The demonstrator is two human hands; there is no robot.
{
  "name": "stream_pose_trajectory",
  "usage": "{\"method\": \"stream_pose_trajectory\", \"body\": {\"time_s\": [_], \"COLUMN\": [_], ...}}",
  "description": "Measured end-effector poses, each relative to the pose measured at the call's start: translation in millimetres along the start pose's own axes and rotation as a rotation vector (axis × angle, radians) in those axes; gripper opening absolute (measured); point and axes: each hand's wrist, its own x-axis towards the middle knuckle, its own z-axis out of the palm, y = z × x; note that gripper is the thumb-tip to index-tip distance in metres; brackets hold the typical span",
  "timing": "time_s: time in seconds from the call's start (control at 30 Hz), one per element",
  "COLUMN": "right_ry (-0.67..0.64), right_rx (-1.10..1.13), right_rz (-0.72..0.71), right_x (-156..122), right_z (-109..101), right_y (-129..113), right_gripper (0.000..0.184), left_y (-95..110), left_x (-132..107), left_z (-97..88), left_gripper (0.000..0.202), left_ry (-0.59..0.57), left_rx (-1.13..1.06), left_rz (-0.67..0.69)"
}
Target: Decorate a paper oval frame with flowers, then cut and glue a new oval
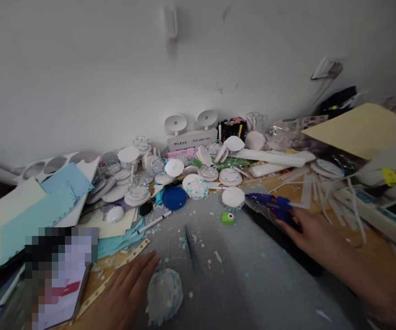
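My left hand lies at the near edge of the table, fingers together, touching a white round foam piece speckled with light blue on the grey mat. Further right, my right hand grips a blue glue gun. The gun's tip points left at a white disc. A small green round object sits just below that disc.
Several white and blue-speckled discs are piled along the wall, with a blue lid, a pen and marker pens. Blue and cream paper sheets lie left, a phone near left. Power strip and cables lie right.
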Motion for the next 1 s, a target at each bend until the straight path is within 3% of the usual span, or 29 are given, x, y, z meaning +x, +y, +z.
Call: {"method": "stream_pose_trajectory", "body": {"time_s": [0.3,0.43,0.53,0.6,0.7,0.77,0.9,1.0], "right_ry": [-0.076,-0.036,0.014,0.000,0.030,0.009,-0.241,-0.386], "right_rx": [0.012,-0.024,-0.074,-0.114,-0.050,0.078,0.245,0.251], "right_rz": [-0.049,-0.068,-0.083,-0.097,-0.091,-0.161,-0.273,-0.240], "right_x": [-3,-3,-10,-19,-33,-38,-29,-15], "right_z": [-7,-3,-18,-34,-51,-50,-20,11], "right_y": [-15,-19,-20,-27,-53,-81,-149,-189], "right_gripper": [0.026,0.034,0.039,0.032,0.025,0.022,0.019,0.015], "left_y": [13,12,12,12,12,12,17,21], "left_x": [8,5,1,-2,-4,-3,3,6], "left_z": [-20.0,-18.4,-16.6,-16.2,-16.5,-16.6,-13.5,-8.3], "left_gripper": [0.080,0.092,0.102,0.105,0.102,0.096,0.087,0.086], "left_ry": [0.026,0.051,0.075,0.071,0.013,-0.019,-0.034,-0.034], "left_rx": [-0.117,-0.166,-0.186,-0.175,-0.156,-0.161,-0.199,-0.238], "left_rz": [-0.009,0.002,-0.027,-0.063,-0.104,-0.105,-0.097,-0.112]}}
